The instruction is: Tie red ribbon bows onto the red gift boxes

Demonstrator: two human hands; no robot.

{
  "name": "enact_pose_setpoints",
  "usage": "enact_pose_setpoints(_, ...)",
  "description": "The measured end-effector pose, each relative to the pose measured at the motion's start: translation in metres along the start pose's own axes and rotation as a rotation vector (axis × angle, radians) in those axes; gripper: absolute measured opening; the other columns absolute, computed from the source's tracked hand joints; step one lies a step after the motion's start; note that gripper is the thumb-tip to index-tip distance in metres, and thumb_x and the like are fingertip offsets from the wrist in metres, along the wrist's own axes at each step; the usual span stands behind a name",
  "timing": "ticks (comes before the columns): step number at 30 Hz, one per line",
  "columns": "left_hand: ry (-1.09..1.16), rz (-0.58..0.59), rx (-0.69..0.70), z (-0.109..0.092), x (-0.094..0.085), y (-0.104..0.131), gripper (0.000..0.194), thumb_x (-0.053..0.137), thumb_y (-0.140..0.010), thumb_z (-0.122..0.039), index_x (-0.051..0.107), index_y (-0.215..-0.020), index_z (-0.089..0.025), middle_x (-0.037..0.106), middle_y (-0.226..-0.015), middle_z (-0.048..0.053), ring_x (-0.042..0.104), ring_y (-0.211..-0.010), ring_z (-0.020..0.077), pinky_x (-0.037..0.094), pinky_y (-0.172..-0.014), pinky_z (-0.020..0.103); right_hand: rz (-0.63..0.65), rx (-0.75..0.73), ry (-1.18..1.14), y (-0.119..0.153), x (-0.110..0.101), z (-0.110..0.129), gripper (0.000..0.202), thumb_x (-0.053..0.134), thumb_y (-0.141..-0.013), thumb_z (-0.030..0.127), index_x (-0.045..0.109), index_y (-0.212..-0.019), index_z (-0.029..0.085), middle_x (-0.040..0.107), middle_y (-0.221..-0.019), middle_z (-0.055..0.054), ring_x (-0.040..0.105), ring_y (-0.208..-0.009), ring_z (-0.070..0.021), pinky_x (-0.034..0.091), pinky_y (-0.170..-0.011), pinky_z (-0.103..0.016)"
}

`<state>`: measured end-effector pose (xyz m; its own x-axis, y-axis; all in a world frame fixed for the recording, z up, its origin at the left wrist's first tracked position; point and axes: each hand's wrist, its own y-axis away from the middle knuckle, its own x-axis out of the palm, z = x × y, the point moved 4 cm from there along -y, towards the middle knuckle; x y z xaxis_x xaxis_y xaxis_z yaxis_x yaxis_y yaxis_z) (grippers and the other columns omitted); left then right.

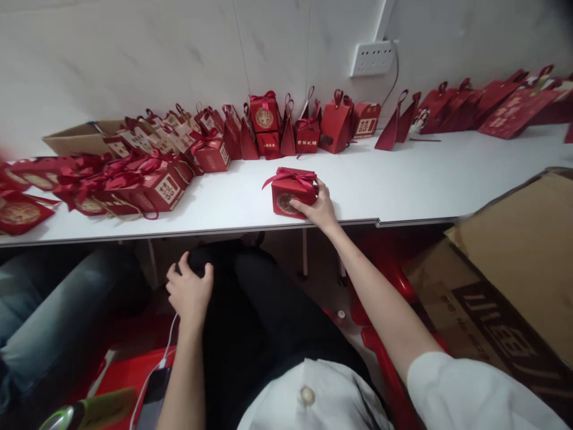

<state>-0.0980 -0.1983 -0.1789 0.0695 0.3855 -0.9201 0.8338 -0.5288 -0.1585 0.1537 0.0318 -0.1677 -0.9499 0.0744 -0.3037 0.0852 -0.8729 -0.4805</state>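
A red gift box [282, 190] with a ribbon bow on top and a round pattern on its front stands near the front edge of the white table [353, 194]. My right hand [319, 206] grips it from the right, thumb across the front and fingers round the far side. Over my left knee hangs my left hand [190, 289], its fingers spread and bent with nothing seen in them. Behind the held box, a row of red gift boxes [264, 125] and triangular bags lines the wall.
More red boxes [152, 191] crowd the table's left, beside an open cardboard box [74, 142]. Large cartons [519, 239] stand at right. Below left are a can [62, 418], a phone [154, 388] with a white cable, and another person's jeans [71, 316]. A power strip [372, 58] is on the wall.
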Motion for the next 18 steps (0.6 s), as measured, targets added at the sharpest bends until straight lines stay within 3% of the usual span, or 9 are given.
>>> enact_pose_setpoints(2, -0.077, 0.091, -0.004, -0.006, 0.023, -0.006, 0.061, 0.043, -0.083, -0.049, 0.034, -0.137, -0.023, 0.034, -0.139, 0.018, 0.043, -0.120, 0.0417, 0.044, -0.089, 0.054, 0.019, -0.007, 0.023, 0.001, 0.002, 0.003, 0.093, 0.072, -0.054, 0.062, 0.036, -0.129, 0.020, 0.046, -0.122, -0.016, 0.052, -0.111, -0.0305, 0.043, -0.096, -0.048)
enact_pose_setpoints(6, -0.202, 0.489, 0.044, -0.019, 0.086, -0.008, 0.073, 0.037, -0.084, -0.057, 0.018, -0.145, -0.022, 0.020, -0.148, 0.020, 0.035, -0.127, 0.0428, 0.041, -0.090, 0.056, 0.039, 0.000, 0.040, 0.003, 0.000, 0.008, 0.089, 0.071, -0.056, 0.061, 0.037, -0.127, 0.021, 0.048, -0.122, -0.016, 0.054, -0.110, -0.0303, 0.044, -0.094, -0.049)
enact_pose_setpoints(8, -0.245, 0.606, 0.046, -0.023, 0.115, -0.001, 0.069, 0.042, -0.082, -0.055, 0.023, -0.143, -0.029, 0.019, -0.150, 0.017, 0.035, -0.125, 0.0468, 0.041, -0.085, 0.062, 0.044, 0.016, 0.037, 0.004, -0.003, 0.010, 0.084, 0.071, -0.058, 0.059, 0.039, -0.125, 0.021, 0.051, -0.119, -0.015, 0.056, -0.107, -0.0300, 0.045, -0.092, -0.049)
enact_pose_setpoints(9, -0.252, 0.644, 0.056, -0.025, 0.127, 0.002, 0.061, 0.046, -0.082, -0.048, 0.033, -0.139, -0.031, 0.026, -0.148, 0.016, 0.042, -0.121, 0.0455, 0.042, -0.083, 0.062, 0.041, 0.033, 0.038, 0.004, -0.005, 0.010, 0.081, 0.071, -0.058, 0.058, 0.040, -0.124, 0.021, 0.053, -0.118, -0.014, 0.057, -0.105, -0.0301, 0.046, -0.091, -0.050)
enact_pose_setpoints(11, -0.272, 0.654, 0.085, -0.028, 0.149, 0.005, 0.052, 0.052, -0.080, -0.036, 0.045, -0.132, -0.034, 0.025, -0.150, 0.012, 0.039, -0.123, 0.0459, 0.040, -0.084, 0.064, 0.032, 0.069, 0.033, 0.005, -0.008, 0.011, 0.075, 0.072, -0.059, 0.055, 0.044, -0.120, 0.020, 0.056, -0.115, -0.014, 0.058, -0.102, -0.0302, 0.049, -0.086, -0.050)
enact_pose_setpoints(14, -0.290, 0.602, 0.125, -0.031, 0.172, -0.007, 0.049, 0.043, -0.085, -0.032, 0.042, -0.134, -0.034, 0.016, -0.153, 0.010, 0.035, -0.125, 0.0438, 0.037, -0.086, 0.064, 0.025, 0.091, 0.027, 0.006, -0.009, 0.011, 0.070, 0.074, -0.058, 0.053, 0.048, -0.114, 0.021, 0.058, -0.114, -0.012, 0.060, -0.098, -0.0300, 0.050, -0.081, -0.049)
enact_pose_setpoints(18, -0.276, 0.599, 0.156, -0.036, 0.192, -0.034, 0.044, 0.041, -0.085, -0.035, 0.051, -0.128, -0.030, 0.032, -0.145, 0.016, 0.041, -0.118, 0.0457, 0.040, -0.079, 0.063, 0.013, 0.109, 0.027, 0.007, -0.008, 0.012, 0.071, 0.075, -0.057, 0.050, 0.047, -0.115, 0.020, 0.060, -0.113, -0.012, 0.061, -0.097, -0.0299, 0.051, -0.080, -0.049)
